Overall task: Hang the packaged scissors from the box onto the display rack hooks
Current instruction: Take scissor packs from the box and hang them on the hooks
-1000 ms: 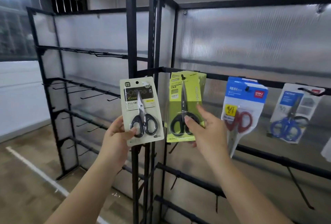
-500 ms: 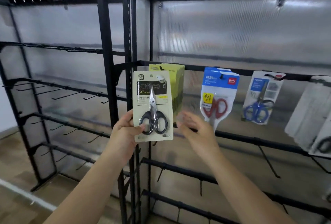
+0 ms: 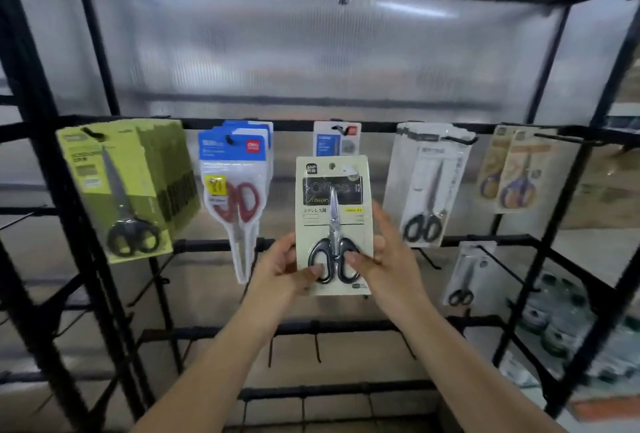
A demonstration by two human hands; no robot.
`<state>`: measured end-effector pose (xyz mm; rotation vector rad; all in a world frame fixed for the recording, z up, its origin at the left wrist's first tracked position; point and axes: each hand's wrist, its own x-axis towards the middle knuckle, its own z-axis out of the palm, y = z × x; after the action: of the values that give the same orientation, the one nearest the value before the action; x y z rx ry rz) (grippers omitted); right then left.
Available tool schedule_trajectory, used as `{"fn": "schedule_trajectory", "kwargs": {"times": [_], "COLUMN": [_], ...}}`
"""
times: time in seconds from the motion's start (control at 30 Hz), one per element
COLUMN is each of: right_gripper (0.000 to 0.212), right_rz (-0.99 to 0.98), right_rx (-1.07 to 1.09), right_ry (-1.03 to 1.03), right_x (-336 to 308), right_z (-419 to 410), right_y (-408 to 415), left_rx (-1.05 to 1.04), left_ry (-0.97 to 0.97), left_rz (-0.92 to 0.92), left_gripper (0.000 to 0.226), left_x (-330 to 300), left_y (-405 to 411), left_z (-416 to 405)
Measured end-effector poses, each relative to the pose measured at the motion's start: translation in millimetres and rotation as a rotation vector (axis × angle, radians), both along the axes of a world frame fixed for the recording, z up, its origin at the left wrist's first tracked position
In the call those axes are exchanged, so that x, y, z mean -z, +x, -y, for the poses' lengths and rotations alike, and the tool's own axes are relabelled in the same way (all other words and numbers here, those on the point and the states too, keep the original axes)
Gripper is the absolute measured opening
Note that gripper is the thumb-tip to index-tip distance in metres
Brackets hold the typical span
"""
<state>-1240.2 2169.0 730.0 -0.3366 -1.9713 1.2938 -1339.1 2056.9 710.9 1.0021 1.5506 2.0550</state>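
Upright, the cream scissors pack (image 3: 333,224) sits pinched between left hand (image 3: 284,268) and right hand (image 3: 384,259) — thumbs in front.

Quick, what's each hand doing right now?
Left hand: grips the cream-carded black-handled scissors pack at its lower left edge.
Right hand: holds the same pack at its lower right edge.
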Motion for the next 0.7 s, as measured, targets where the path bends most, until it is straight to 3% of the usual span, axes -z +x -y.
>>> {"fn": "schedule_trajectory", "kwargs": {"times": [0.2, 0.37, 0.53, 0.7], "right_gripper": [0.074, 0.079, 0.073, 0.075], "right_rz": [0.103, 0.126, 0.219, 0.438], "right_rx": [0.119, 0.17, 0.154, 0.135], "right_ry": [-0.036, -0.065, -0.186, -0.157], "right_x": [30.9, 69.1, 114.2, 121.0], "right_z": [-68.8, -109.8, -147.4, -192.9], "right_y": [57.3, 95.1, 125.9, 121.6], "left_rx": [0.038, 0.121, 0.095, 0.041], "left_ry": [-0.164, -0.358, -0.718, -1.054], "left_rz": [-0.029, -0.123, -0.528, -0.832], "left_gripper": [0.041, 0.027, 0.007, 0.03], "left_x": [21.1, 56.6, 104.9, 112.0], "left_y": [46.9, 68.0, 83.3, 88.1], "left_z": [-70.4, -113.8, -145.9, -167.9]}}
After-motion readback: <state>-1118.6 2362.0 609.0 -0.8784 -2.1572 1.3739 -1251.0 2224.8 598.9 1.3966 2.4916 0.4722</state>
